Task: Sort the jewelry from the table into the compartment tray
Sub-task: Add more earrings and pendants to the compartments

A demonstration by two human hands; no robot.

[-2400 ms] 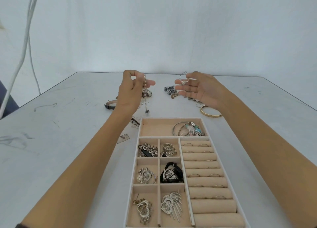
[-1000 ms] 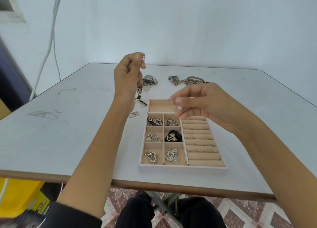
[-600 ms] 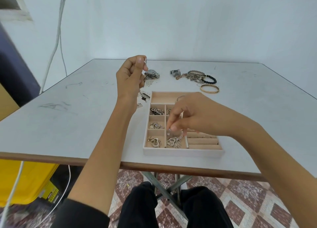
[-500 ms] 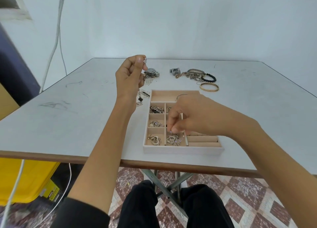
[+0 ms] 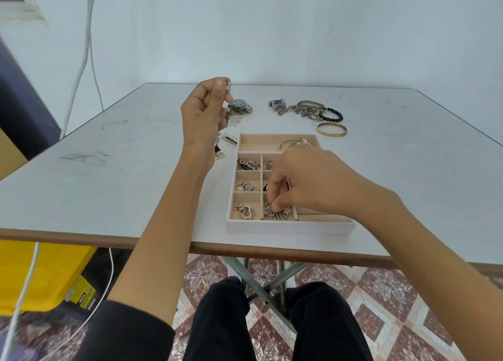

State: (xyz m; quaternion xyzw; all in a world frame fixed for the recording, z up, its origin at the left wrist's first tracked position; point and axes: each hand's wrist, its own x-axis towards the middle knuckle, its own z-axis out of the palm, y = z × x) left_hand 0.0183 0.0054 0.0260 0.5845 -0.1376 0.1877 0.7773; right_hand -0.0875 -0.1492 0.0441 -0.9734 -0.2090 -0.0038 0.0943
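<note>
Counter (image 5: pixel 109 170), pale grey and scuffed, carries a beige compartment tray (image 5: pixel 288 226) near its front edge. The left hand (image 5: pixel 204 113) is raised above the counter, left of the tray's far end. Its grip is pressed together, thumb and forefinger pinching a small pearl-tipped piece (image 5: pixel 228 86) that sticks out above the thumb.

The right hand (image 5: pixel 310 184) reaches down into the tray with its fingers curled. Its grip pinches a silver heart-shaped piece (image 5: pixel 270 211) that lies in the nearest compartment of the middle column. Thin metal strands fan out below the fingertips.

In the left column sit a dark chain (image 5: pixel 249 164), a pearly cluster (image 5: pixel 247 186) and a heart earring (image 5: pixel 245 211), one per compartment from far to near. A silver bangle (image 5: pixel 288 143) lies in the wide far compartment. The right hand hides most of the tray's right side.

Unsorted jewelry lies beyond the tray: a silver watch (image 5: pixel 239 106) behind the left hand, a tangle of chains (image 5: pixel 303 109), a black bead bracelet (image 5: pixel 332 115) touching the tangle, and a gold bangle (image 5: pixel 331 129) just past the tray's far right corner. A yellow bin (image 5: pixel 40 273) stands on the floor under the counter's left side.
</note>
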